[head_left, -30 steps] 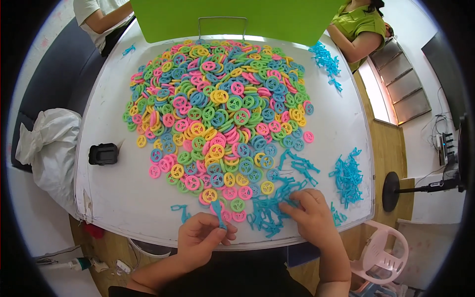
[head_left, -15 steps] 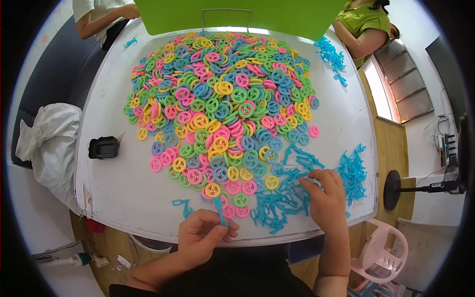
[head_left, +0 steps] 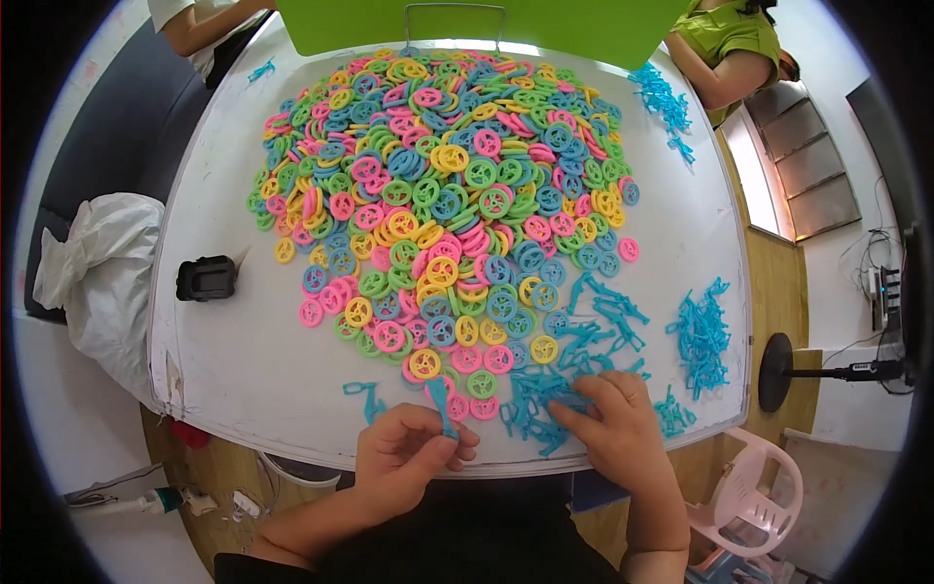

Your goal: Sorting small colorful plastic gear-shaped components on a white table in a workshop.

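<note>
My left hand is closed in a pinch near the table's front edge. Upright between its thumb and fingers is a slim blue plastic piece, its wider end pointing up toward the wheels. My right hand reaches palm down into a heap of similar blue pieces; its thumb and forefinger are apart, touching the heap, and its other fingertips are partly hidden. A large mound of pink, yellow, green and blue toy wheels covers the middle of the table, its near tip just beyond my left hand.
More blue pieces lie in a pile at the right edge. A few blue pieces sit left of my left hand. A black tray stands on the left. A green board rises at the back, with a person beside it.
My right hand has moved left and nearer to me, from the heap's right side into its middle. The left hand still holds the blue piece. The view has shifted slightly.
</note>
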Action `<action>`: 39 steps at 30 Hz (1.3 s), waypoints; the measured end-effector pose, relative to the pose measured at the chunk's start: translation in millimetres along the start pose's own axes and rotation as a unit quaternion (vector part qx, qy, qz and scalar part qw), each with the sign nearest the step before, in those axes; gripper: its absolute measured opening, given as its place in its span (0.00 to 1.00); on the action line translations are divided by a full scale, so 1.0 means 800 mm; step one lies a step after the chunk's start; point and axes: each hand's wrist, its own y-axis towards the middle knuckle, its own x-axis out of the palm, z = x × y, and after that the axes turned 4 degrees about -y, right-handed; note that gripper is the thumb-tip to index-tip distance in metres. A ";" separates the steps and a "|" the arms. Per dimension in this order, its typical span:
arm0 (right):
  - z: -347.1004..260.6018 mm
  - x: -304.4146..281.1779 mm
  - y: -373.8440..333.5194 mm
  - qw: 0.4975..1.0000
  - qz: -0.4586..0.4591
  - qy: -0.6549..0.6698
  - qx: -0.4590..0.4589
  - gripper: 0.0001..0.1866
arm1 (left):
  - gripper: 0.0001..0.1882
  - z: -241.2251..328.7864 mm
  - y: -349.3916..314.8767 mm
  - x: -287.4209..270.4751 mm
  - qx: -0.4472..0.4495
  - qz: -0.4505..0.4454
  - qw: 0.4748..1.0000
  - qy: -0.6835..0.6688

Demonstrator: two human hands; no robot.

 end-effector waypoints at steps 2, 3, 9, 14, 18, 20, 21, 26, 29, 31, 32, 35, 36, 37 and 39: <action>-0.003 0.002 -0.014 1.000 0.014 0.000 0.018 0.20 | 0.07 0.001 -0.001 0.001 0.008 -0.004 1.000 -0.003; -0.005 0.003 -0.019 0.999 0.029 -0.001 0.038 0.20 | 0.07 0.001 -0.001 0.000 0.008 0.000 1.000 -0.002; -0.014 0.012 -0.017 0.999 0.017 0.024 -0.013 0.22 | 0.08 0.013 -0.002 -0.025 0.079 0.014 0.997 0.004; -0.014 0.013 -0.021 0.997 0.073 0.012 0.014 0.21 | 0.07 0.048 0.002 -0.055 0.165 0.085 0.981 0.058; -0.015 0.026 -0.009 0.998 0.054 0.022 0.009 0.20 | 0.06 0.061 0.001 -0.077 0.220 0.149 0.961 0.080; -0.012 0.027 -0.004 0.998 0.057 0.006 0.005 0.19 | 0.06 0.066 -0.003 -0.083 0.249 0.169 0.951 0.067; -0.011 0.023 -0.005 0.997 0.066 -0.006 0.027 0.19 | 0.06 0.067 -0.006 -0.084 0.252 0.170 0.950 0.066; -0.017 0.017 0.016 0.998 0.057 -0.013 0.031 0.17 | 0.06 0.057 -0.012 -0.083 0.193 0.147 0.966 0.092; -0.008 0.015 0.011 0.995 0.094 -0.013 0.022 0.19 | 0.06 0.052 -0.015 -0.074 0.165 0.114 0.976 0.087; -0.003 0.003 0.007 0.993 0.107 0.000 0.040 0.20 | 0.07 0.052 -0.014 -0.068 0.146 0.101 0.981 0.083; -0.002 -0.003 0.004 0.991 0.118 0.010 0.062 0.21 | 0.07 0.052 -0.013 -0.068 0.144 0.097 0.981 0.081; 0.007 -0.013 -0.001 0.989 0.129 -0.005 0.070 0.20 | 0.05 0.056 -0.012 -0.073 0.127 0.120 0.976 0.127; 0.011 -0.018 -0.006 0.989 0.129 -0.008 0.074 0.20 | 0.05 0.059 -0.015 -0.081 0.140 0.146 0.965 0.168; 0.014 -0.023 -0.013 0.988 0.127 -0.016 0.082 0.20 | 0.04 0.063 -0.019 -0.090 0.153 0.172 0.951 0.207; 0.022 -0.027 -0.026 0.982 0.140 -0.014 0.127 0.18 | 0.04 0.078 -0.027 -0.103 0.136 0.257 0.924 0.250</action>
